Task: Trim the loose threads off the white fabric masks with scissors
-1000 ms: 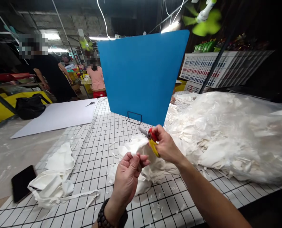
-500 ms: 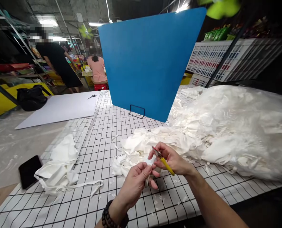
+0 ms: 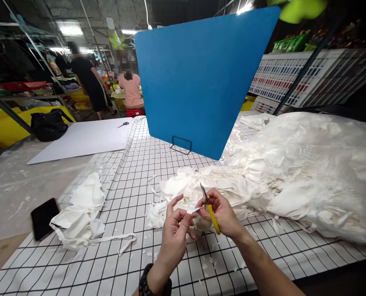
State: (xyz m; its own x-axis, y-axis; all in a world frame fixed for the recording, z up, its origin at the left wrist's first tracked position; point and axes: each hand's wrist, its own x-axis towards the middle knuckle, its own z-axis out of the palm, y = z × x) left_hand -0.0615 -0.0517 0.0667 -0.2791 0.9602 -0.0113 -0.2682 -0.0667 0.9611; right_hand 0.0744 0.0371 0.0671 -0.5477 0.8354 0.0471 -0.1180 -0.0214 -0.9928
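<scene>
My left hand point(image 3: 177, 225) pinches a small white fabric piece point(image 3: 194, 208) between thumb and fingers, its index finger lifted. Tucked in my right hand point(image 3: 221, 213) are scissors with a yellow handle point(image 3: 212, 220), blades pointing up and away from the fabric. The right fingertips also touch the fabric's edge, close to the left thumb. Behind both hands lies a heap of white fabric pieces point(image 3: 213, 181). Tiny white scraps point(image 3: 205, 266) are scattered over the checked cloth below.
Left on the table are a smaller white fabric pile point(image 3: 86, 209) with straps, and a black phone point(image 3: 44, 218). A blue board point(image 3: 198, 86) stands in a wire holder. A large clear plastic bag point(image 3: 324, 172) of white pieces fills the right. Two people are further back.
My left hand has turned, with its index finger now raised off the fabric. The scissors have swung more upright in my right hand. The whole view has shifted slightly.
</scene>
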